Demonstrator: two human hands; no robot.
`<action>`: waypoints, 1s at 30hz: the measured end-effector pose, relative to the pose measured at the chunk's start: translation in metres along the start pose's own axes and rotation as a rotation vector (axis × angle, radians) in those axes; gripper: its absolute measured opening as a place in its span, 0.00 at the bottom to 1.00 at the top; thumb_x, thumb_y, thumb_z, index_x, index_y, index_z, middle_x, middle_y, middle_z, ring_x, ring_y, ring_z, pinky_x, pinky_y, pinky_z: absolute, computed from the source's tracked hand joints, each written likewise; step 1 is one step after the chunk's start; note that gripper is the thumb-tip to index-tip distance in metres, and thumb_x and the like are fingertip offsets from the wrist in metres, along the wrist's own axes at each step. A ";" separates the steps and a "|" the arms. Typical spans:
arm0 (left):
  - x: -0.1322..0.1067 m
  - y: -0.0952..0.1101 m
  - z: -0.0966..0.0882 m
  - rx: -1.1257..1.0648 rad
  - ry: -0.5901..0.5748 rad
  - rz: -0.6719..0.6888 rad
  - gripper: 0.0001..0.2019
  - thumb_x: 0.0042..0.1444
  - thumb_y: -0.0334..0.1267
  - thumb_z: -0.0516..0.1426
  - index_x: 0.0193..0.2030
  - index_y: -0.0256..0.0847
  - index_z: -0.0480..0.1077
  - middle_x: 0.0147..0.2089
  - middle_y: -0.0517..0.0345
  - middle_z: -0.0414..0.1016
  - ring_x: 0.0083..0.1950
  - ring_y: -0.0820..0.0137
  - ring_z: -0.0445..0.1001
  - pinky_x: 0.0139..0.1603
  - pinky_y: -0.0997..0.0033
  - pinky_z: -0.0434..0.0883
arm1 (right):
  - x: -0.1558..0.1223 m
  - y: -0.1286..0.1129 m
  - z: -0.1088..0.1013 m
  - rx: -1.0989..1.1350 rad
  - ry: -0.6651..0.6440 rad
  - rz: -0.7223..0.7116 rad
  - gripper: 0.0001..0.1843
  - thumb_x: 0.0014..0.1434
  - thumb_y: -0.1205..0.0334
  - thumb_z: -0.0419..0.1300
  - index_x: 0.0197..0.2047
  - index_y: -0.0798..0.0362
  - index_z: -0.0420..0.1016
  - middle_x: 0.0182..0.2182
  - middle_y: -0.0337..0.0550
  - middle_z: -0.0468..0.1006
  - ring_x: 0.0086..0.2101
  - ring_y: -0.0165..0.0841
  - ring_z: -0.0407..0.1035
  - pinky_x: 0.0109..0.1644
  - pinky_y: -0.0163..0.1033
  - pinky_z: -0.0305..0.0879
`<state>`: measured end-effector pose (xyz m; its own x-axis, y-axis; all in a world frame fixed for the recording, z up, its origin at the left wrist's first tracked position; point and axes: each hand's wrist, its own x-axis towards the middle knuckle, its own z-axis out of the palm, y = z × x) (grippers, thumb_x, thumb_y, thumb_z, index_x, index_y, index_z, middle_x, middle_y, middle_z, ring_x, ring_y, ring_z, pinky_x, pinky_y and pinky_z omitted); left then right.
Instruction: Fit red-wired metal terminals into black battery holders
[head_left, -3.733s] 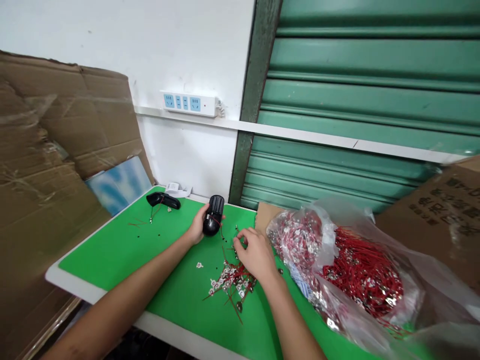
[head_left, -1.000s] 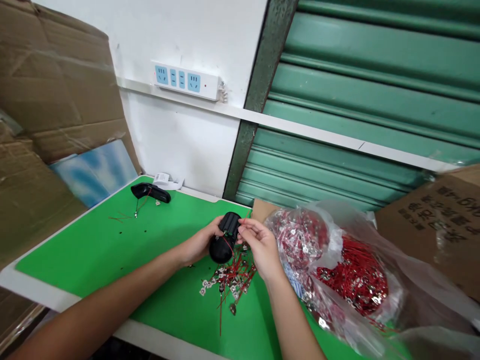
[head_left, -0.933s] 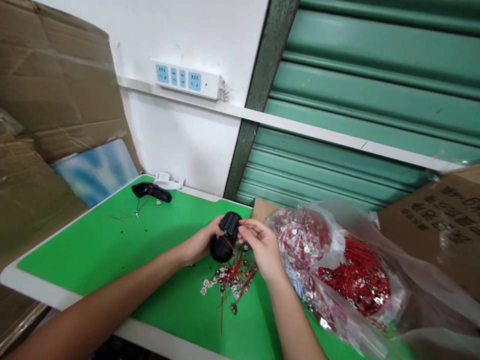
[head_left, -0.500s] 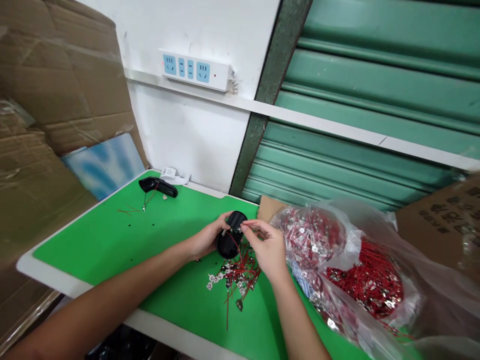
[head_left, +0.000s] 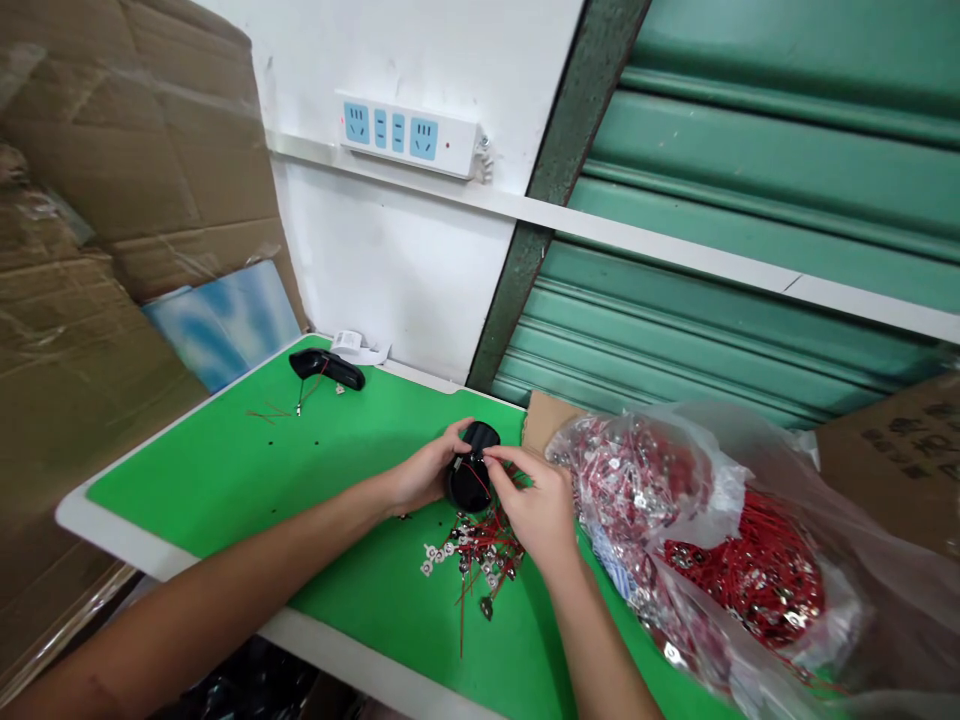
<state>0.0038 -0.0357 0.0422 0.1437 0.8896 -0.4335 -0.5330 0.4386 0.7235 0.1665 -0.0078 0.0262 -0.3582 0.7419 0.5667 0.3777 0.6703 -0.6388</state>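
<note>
My left hand (head_left: 427, 468) is closed round the left side of a black plastic housing (head_left: 466, 488), rounded at its ends, and holds it up over the table. A thin red wire (head_left: 480, 476) curves across the housing's face. At its right edge, the thumb and forefinger of my right hand (head_left: 534, 495) pinch a small metal contact, mostly hidden by the fingertips, against the housing. Under both hands lies a loose pile of red wires with metal contacts (head_left: 480, 550) on the green table mat (head_left: 360, 590).
A second black housing (head_left: 327, 369) with wires lies at the table's far left, near a white paper label (head_left: 358, 349). On the right sits a clear plastic bag (head_left: 720, 470) full of red-wired contacts. Cardboard (head_left: 150, 130) stands along the left, and a power strip (head_left: 409, 135) hangs on the wall.
The view has shifted slightly, so everything sits a little further right. The red wire end that stuck out above my right fingers no longer shows. My right fingertips press closer to the housing.
</note>
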 end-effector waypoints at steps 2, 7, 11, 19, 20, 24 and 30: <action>0.000 -0.001 -0.001 0.005 -0.017 0.002 0.37 0.53 0.35 0.51 0.72 0.46 0.51 0.57 0.54 0.74 0.44 0.70 0.72 0.42 0.73 0.67 | 0.000 0.001 0.001 -0.003 -0.002 -0.009 0.08 0.64 0.65 0.60 0.38 0.50 0.83 0.35 0.40 0.84 0.36 0.33 0.78 0.43 0.37 0.70; -0.002 0.000 0.000 0.063 -0.062 0.051 0.41 0.53 0.36 0.51 0.75 0.44 0.44 0.61 0.53 0.71 0.51 0.67 0.71 0.49 0.72 0.67 | -0.001 0.003 0.001 -0.022 -0.015 -0.050 0.07 0.62 0.68 0.61 0.38 0.51 0.81 0.34 0.39 0.83 0.35 0.33 0.77 0.42 0.36 0.69; -0.006 0.003 0.006 0.118 -0.015 0.040 0.40 0.54 0.35 0.48 0.75 0.45 0.45 0.63 0.54 0.70 0.57 0.65 0.69 0.55 0.69 0.66 | -0.002 0.005 0.003 -0.013 -0.029 -0.068 0.07 0.62 0.70 0.60 0.40 0.51 0.79 0.35 0.39 0.82 0.36 0.32 0.77 0.42 0.35 0.70; -0.001 -0.010 -0.001 0.160 -0.015 0.176 0.46 0.46 0.38 0.51 0.75 0.44 0.44 0.62 0.52 0.70 0.58 0.61 0.68 0.61 0.62 0.65 | -0.003 0.007 0.008 -0.033 -0.023 -0.102 0.06 0.62 0.70 0.59 0.42 0.52 0.74 0.34 0.39 0.80 0.35 0.32 0.76 0.41 0.35 0.70; 0.002 -0.013 -0.003 0.167 -0.028 0.214 0.47 0.45 0.38 0.52 0.75 0.44 0.43 0.63 0.52 0.69 0.58 0.61 0.68 0.61 0.62 0.65 | -0.003 0.007 0.007 -0.044 -0.022 -0.117 0.06 0.63 0.70 0.59 0.42 0.52 0.74 0.34 0.39 0.80 0.36 0.32 0.76 0.41 0.35 0.70; 0.012 -0.020 -0.014 0.215 -0.065 0.342 0.47 0.42 0.38 0.53 0.73 0.44 0.47 0.69 0.53 0.63 0.59 0.61 0.67 0.61 0.63 0.66 | -0.002 0.003 0.003 -0.007 -0.015 -0.123 0.08 0.64 0.69 0.59 0.45 0.51 0.76 0.37 0.40 0.81 0.39 0.32 0.76 0.44 0.36 0.71; 0.018 -0.018 -0.018 0.322 -0.052 0.422 0.34 0.48 0.41 0.56 0.64 0.39 0.60 0.63 0.51 0.70 0.60 0.60 0.69 0.61 0.63 0.67 | -0.001 0.005 0.003 0.155 -0.010 0.080 0.17 0.61 0.64 0.60 0.54 0.49 0.75 0.55 0.48 0.75 0.51 0.38 0.73 0.46 0.40 0.74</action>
<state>0.0006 -0.0297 0.0118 0.0175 0.9987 -0.0484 -0.2711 0.0513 0.9612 0.1666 -0.0048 0.0209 -0.3411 0.7923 0.5058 0.2691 0.5979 -0.7551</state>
